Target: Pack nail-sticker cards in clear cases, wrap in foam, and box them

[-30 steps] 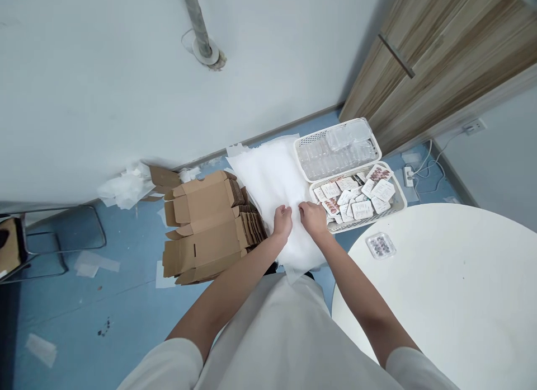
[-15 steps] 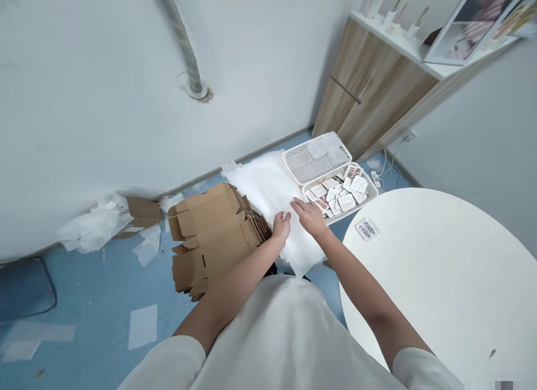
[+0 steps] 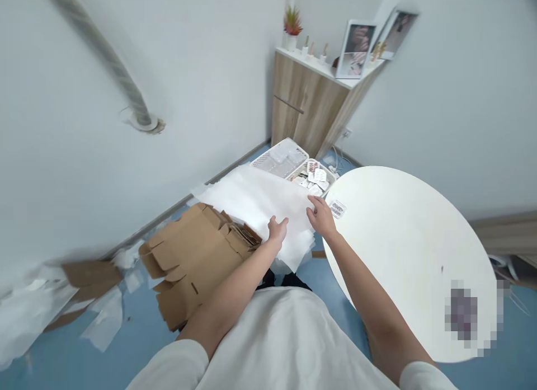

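Observation:
A stack of thin white sheets (image 3: 251,194), soft like packing foam, lies low in front of me, its edges uneven. Over its near part is my left hand (image 3: 277,230), thumb and finger apart; whether it touches the top sheet I cannot tell. My right hand (image 3: 322,215) is at the stack's right edge, index finger stretched out and thumb apart from it, close to the sheet's corner. Nothing shows clearly between the fingers of either hand. Left of the sheets lie flattened brown cardboard boxes (image 3: 197,255), piled up, partly behind my left forearm.
Behind the sheets stand a white basket of clear plastic cases (image 3: 282,158) and a white basket of printed cards (image 3: 316,177). A round white table (image 3: 398,239) carries a small clear case (image 3: 338,209). A wooden cabinet (image 3: 310,104) fills the corner. Loose wrapping (image 3: 33,306) litters the floor.
My view has turned to the right, bringing more of the table in. My hands are farther apart; the right one has gone from over the sheets to their right edge.

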`<move>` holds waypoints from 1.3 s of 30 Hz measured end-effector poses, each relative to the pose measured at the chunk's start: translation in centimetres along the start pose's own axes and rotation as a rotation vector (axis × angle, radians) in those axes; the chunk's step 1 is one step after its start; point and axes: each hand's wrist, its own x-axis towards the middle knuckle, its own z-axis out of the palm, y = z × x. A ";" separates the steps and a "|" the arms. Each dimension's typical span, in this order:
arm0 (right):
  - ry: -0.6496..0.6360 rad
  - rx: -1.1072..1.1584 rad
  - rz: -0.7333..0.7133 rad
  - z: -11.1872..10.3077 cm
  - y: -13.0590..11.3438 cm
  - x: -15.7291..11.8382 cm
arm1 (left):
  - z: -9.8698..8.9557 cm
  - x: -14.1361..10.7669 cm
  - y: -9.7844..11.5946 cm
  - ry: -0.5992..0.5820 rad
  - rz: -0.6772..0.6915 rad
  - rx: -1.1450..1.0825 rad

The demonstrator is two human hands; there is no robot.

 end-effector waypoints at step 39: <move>0.253 0.063 0.923 -6.3 21.2 -31.0 | 26.2 -4.5 -6.5 -0.489 0.597 0.954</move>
